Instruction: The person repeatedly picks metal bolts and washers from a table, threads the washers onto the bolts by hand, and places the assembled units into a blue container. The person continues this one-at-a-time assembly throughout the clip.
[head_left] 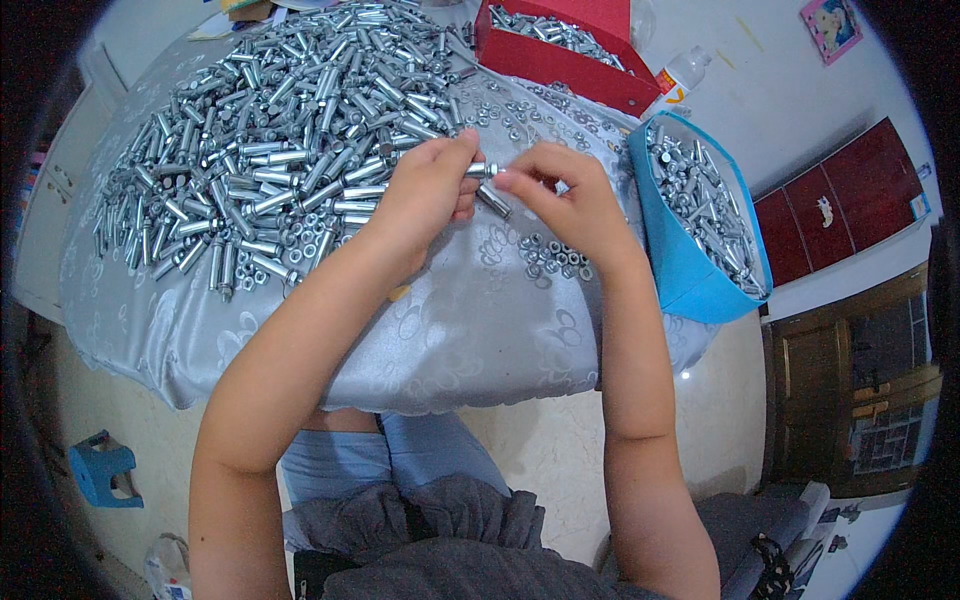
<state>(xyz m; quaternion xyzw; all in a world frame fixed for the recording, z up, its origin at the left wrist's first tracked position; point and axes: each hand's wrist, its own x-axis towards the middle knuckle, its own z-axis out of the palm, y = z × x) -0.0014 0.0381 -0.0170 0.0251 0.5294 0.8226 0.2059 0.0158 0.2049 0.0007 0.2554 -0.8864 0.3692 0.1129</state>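
Observation:
My left hand (425,190) is closed around a shiny metal expansion bolt (480,170), whose end with a nut points right. At that end the thumb and forefinger of my right hand (575,195) are pinched together, touching the bolt's tip; whether they also hold a small part is hidden. Just below my hands another expansion bolt (495,200) slants on the silver tablecloth (450,340). Loose nuts (555,258) lie in a cluster under my right wrist. A large heap of expansion bolts (290,130) spreads to the left of my left hand.
Washers and nuts (535,115) are scattered beyond my hands. A red box (630,92) of metal parts stands at the back, beside a plastic bottle (685,72). To the right is a blue fabric bin (685,285) full of bolts. A blue stool (103,470) sits on the floor at left.

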